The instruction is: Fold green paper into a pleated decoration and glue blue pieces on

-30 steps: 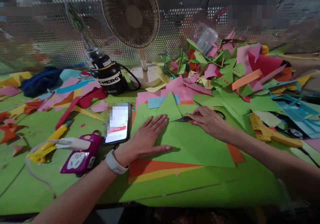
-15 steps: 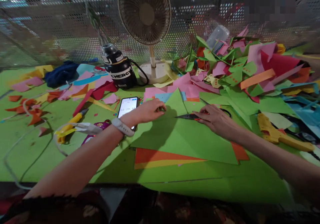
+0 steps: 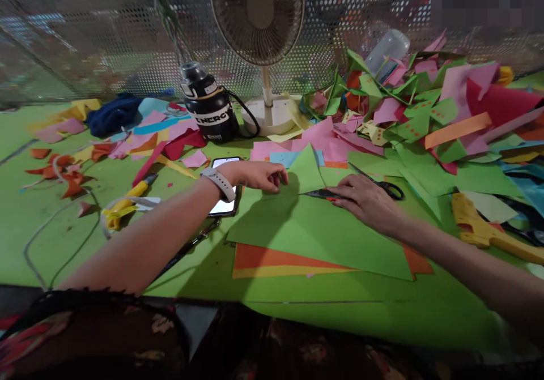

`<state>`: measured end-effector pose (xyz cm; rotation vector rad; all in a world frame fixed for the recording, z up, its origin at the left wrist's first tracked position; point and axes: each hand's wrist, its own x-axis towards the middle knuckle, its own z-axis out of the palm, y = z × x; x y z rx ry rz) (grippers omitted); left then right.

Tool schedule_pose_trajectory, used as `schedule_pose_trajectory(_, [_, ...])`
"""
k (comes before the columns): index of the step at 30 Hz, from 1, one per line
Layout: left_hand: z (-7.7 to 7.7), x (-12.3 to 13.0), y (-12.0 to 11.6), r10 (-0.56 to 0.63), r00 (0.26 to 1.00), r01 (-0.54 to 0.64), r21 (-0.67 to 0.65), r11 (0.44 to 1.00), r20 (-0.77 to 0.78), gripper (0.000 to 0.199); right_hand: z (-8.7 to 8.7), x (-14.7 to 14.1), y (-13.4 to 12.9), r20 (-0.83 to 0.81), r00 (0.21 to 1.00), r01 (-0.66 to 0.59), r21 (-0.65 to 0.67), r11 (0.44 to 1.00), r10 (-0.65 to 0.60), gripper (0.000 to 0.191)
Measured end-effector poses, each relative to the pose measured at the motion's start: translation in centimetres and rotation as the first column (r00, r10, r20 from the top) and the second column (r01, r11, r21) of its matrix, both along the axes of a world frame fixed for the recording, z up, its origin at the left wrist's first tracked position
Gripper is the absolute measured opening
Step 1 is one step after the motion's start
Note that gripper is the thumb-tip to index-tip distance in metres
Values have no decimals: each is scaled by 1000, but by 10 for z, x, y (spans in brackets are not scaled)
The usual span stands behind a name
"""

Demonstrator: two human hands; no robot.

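Observation:
My left hand [image 3: 266,176] is over the upper left of a large green paper sheet [image 3: 340,235], fingers curled in; whether they pinch anything is hidden. A pale watch is on that wrist. My right hand [image 3: 359,197] is closed over a dark pointed tool with a red part [image 3: 317,193], its tip pointing left on the sheet. Black-handled scissors [image 3: 393,190] lie just behind this hand. A pointed green paper piece [image 3: 308,170] stands out between the hands. Orange paper [image 3: 259,255] shows beneath the sheet. The left forearm partly covers a lit phone [image 3: 223,207].
Behind are a black bottle [image 3: 212,118] and a fan [image 3: 260,7]. Coloured paper scraps [image 3: 416,102] pile up at the back right. A yellow glue gun [image 3: 476,227] lies at right, a yellow tool [image 3: 127,201] at left, beside a loose pale cable [image 3: 40,230].
The view has shifted, so most things on the table appear farther right. The left forearm now covers the purple object seen before. Both hands keep nearly the same places over the green sheet.

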<state>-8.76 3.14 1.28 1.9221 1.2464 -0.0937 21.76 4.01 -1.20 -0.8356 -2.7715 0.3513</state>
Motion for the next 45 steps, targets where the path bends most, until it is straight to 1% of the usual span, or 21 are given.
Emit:
schedule_pose_trajectory(5, [-2, -2, 4, -7, 1000, 8, -22, 1000, 13, 40, 0, 7, -2, -60, 997, -39, -4, 999, 38, 32])
schedule_pose_trajectory(11, [-1, -3, 4, -9, 999, 10, -37, 999, 31, 41, -2, -3, -7, -47, 999, -2, -4, 1000, 2, 33])
schedule_pose_trajectory(18, [3, -5, 6, -21, 998, 25, -72, 997, 59, 46, -3, -5, -8, -74, 997, -26, -54, 998, 22, 32])
schedule_pose_trajectory(23, [2, -8, 6, -13, 993, 25, -101, 995, 115, 47, -4, -14, -11, -78, 996, -35, -34, 999, 32, 30])
schedule_pose_trajectory(27, [3, -9, 6, -12, 991, 28, -113, 993, 136, 47, -4, -15, -12, -88, 995, -55, -36, 998, 52, 30])
schedule_pose_trajectory(30, [3, -10, 8, -19, 988, 40, -132, 991, 154, 47, -5, -18, -12, -82, 996, -44, -35, 998, 41, 29])
schedule_pose_trajectory(33, [1, -12, 11, -20, 985, 47, -153, 987, 172, 48, -7, -21, -13, -75, 997, -34, -12, 999, 33, 28])
schedule_pose_trajectory(40, [-2, -14, 14, 1, 977, 41, -193, 980, 213, 51, -7, -26, -16, -79, 995, -57, 27, 998, 58, 28])
schedule_pose_trajectory(45, [-2, -14, 13, 23, 970, 29, -210, 977, 244, 49, -8, -32, -17, -70, 995, -64, 11, 998, 65, 29])
